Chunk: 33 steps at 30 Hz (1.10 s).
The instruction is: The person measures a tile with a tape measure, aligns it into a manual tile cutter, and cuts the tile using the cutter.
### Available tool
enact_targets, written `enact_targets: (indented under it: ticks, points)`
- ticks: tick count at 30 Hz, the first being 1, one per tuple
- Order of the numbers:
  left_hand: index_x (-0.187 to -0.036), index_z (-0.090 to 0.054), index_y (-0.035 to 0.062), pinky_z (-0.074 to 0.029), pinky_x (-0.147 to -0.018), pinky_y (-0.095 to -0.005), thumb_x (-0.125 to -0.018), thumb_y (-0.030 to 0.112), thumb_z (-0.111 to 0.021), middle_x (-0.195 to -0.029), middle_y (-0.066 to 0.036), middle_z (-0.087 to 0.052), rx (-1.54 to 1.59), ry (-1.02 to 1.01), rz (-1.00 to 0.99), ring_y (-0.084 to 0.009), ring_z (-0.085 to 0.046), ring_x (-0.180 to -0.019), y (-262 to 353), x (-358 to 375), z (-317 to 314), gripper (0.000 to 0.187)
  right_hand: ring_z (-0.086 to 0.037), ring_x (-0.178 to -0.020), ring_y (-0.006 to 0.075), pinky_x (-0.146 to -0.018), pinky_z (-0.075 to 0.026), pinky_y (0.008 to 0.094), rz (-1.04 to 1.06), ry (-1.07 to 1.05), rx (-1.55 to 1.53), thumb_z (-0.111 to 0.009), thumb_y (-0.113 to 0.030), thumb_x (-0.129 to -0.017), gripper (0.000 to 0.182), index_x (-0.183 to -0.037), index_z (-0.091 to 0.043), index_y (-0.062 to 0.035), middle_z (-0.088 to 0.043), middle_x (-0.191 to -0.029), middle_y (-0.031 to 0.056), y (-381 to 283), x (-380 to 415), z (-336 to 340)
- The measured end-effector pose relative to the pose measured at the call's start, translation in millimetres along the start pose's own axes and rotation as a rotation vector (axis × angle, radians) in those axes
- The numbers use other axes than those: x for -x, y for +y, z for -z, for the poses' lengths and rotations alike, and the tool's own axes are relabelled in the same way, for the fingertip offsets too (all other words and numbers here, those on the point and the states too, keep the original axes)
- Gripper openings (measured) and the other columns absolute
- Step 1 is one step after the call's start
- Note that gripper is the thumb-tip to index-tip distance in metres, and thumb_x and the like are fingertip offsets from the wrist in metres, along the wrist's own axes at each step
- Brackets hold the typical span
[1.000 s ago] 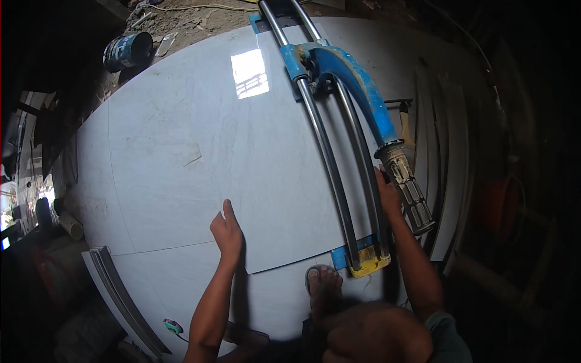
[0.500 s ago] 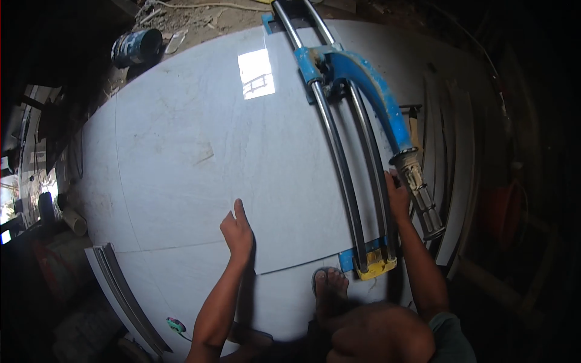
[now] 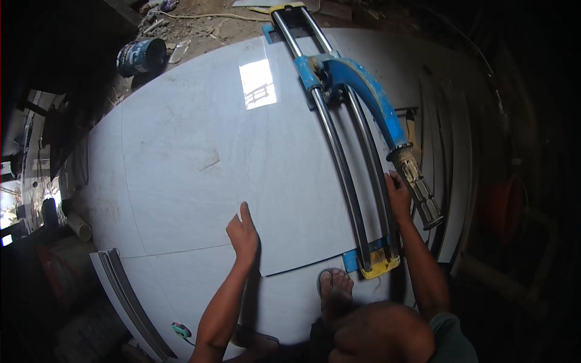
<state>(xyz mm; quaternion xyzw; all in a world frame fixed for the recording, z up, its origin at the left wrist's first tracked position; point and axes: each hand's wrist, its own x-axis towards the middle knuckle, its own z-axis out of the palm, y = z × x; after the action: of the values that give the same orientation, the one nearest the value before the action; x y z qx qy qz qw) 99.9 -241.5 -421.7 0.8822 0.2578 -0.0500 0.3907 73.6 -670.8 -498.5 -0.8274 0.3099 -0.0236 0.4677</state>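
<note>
A large pale tile (image 3: 290, 175) lies on a pale tiled surface, under a blue tile cutter with two metal rails (image 3: 334, 145). My left hand (image 3: 244, 235) rests at the tile's near left edge, index finger stretched forward and thumb apart. On the other side, my right hand (image 3: 397, 195) is at the tile's right edge, beside the right rail; its fingers are bent and partly hidden, and I cannot make out what they grip. The cutter's worn handle (image 3: 417, 184) slants down above that hand. At the near end of the rails is a yellow end piece (image 3: 381, 265).
A green tape measure (image 3: 181, 330) lies at the lower left, near narrow strips (image 3: 130, 302). A dark bucket (image 3: 141, 57) lies at the upper left. Long strips (image 3: 457, 175) are at the right, with a reddish container (image 3: 502, 209) beyond. My sandaled foot (image 3: 334, 284) is near the cutter.
The view has shifted slightly, so the scene sits a little lower and further right. Both hands keep nearly the same places at the tile's edges.
</note>
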Motion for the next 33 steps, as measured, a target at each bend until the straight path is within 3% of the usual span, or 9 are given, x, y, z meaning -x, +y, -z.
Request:
enact_targets:
  ticks: [12, 13, 14, 15, 19, 21, 23, 30, 33]
  points:
    - [-0.067, -0.058, -0.0136, -0.047, -0.062, -0.0545, -0.104, 0.055, -0.050, -0.059, -0.029, -0.057, -0.074, -0.037, 0.073, -0.0411, -0.054, -0.054, -42.1, 1.3, -33.5, 0.078, -0.063, -0.113, 0.0228, -0.101, -0.046, 0.0346, 0.044, -0.087, 0.225, -0.062, -0.034, -0.101, 0.043, -0.128, -0.066, 0.0004, -0.069, -0.123, 0.0125, -13.6, -3.2, 26.0]
    - [-0.076, -0.065, -0.0137, -0.051, -0.070, -0.0537, -0.101, 0.062, -0.048, -0.068, -0.031, -0.063, -0.080, -0.153, 0.143, -0.0439, -0.062, -0.065, -45.1, -0.8, -34.9, 0.081, -0.064, -0.113, 0.0241, -0.101, -0.047, 0.0353, -0.016, -0.125, 0.123, -0.061, -0.034, -0.101, 0.043, -0.128, -0.066, 0.0005, -0.069, -0.123, 0.0137, -7.0, -8.8, 29.3]
    - [-0.089, -0.069, -0.0136, -0.052, -0.081, -0.0532, -0.099, 0.067, -0.047, -0.082, -0.035, -0.067, 0.005, -0.025, 0.170, -0.0469, -0.068, -0.084, -40.5, 3.3, -37.4, 0.085, -0.064, -0.113, 0.0253, -0.101, -0.047, 0.0360, -0.074, -0.172, 0.029, -0.060, -0.034, -0.101, 0.044, -0.128, -0.067, 0.0006, -0.069, -0.123, 0.0150, 0.4, -13.9, 29.9]
    - [-0.096, -0.069, -0.0141, -0.052, -0.087, -0.0525, -0.097, 0.069, -0.048, -0.093, -0.038, -0.067, -0.020, -0.013, 0.217, -0.0485, -0.067, -0.098, -31.9, 2.7, -33.2, 0.086, -0.064, -0.116, 0.0267, -0.103, -0.047, 0.0370, 0.078, -0.151, 0.113, -0.056, -0.031, -0.104, 0.042, -0.130, -0.066, -0.0004, -0.069, -0.126, 0.0163, 45.1, -31.9, 33.9]
    - [-0.084, -0.066, -0.0101, -0.050, -0.078, -0.0521, -0.100, 0.064, -0.048, -0.079, -0.034, -0.064, 0.050, -0.090, 0.201, -0.0491, -0.064, -0.081, -1.2, 1.6, 3.5, 0.078, -0.067, -0.104, 0.0269, -0.096, -0.049, 0.0360, 0.334, -0.121, 0.257, -0.050, -0.031, -0.107, 0.043, -0.124, -0.068, 0.0040, -0.072, -0.111, 0.0171, 93.6, -55.5, 41.8]
    - [-0.076, -0.062, -0.0104, -0.048, -0.072, -0.0513, -0.101, 0.063, -0.049, -0.071, -0.033, -0.060, 0.084, -0.100, 0.200, -0.0473, -0.061, -0.071, -1.8, -1.2, 0.4, 0.078, -0.066, -0.089, 0.0261, -0.087, -0.050, 0.0359, 0.209, -0.165, 0.164, -0.050, -0.034, -0.108, 0.045, -0.112, -0.071, 0.0047, -0.072, -0.097, 0.0152, 99.5, -62.7, 33.0]
    - [-0.070, -0.056, -0.0098, -0.045, -0.067, -0.0511, -0.101, 0.062, -0.049, -0.065, -0.031, -0.056, 0.123, -0.063, 0.179, -0.0458, -0.057, -0.063, -6.6, 0.0, -3.5, 0.079, -0.054, -0.074, 0.0231, -0.073, -0.046, 0.0375, 0.227, -0.138, 0.260, -0.048, -0.035, -0.109, 0.046, -0.096, -0.067, 0.0052, -0.057, -0.075, 0.0153, 110.7, -58.1, 36.1]
    - [-0.065, -0.048, -0.0084, -0.040, -0.061, -0.0480, -0.101, 0.061, -0.052, -0.057, -0.023, -0.045, 0.179, -0.021, 0.165, -0.0291, -0.037, -0.056, -11.3, -0.1, -10.9, 0.078, -0.059, -0.087, 0.0287, -0.084, -0.047, 0.0381, 0.258, -0.064, 0.342, -0.041, -0.028, -0.112, 0.038, -0.124, -0.064, 0.0001, -0.060, -0.094, 0.0180, 136.0, -49.7, 33.8]
    - [-0.068, -0.054, -0.0095, -0.043, -0.062, -0.0480, -0.100, 0.062, -0.052, -0.060, -0.028, -0.050, 0.158, -0.102, 0.221, -0.0361, -0.043, -0.055, -8.4, -0.9, -2.9, 0.078, -0.066, -0.096, 0.0296, -0.088, -0.051, 0.0392, 0.158, -0.168, 0.396, -0.048, -0.024, -0.107, 0.036, -0.126, -0.066, 0.0012, -0.070, -0.106, 0.0190, 138.6, -48.0, 53.1]
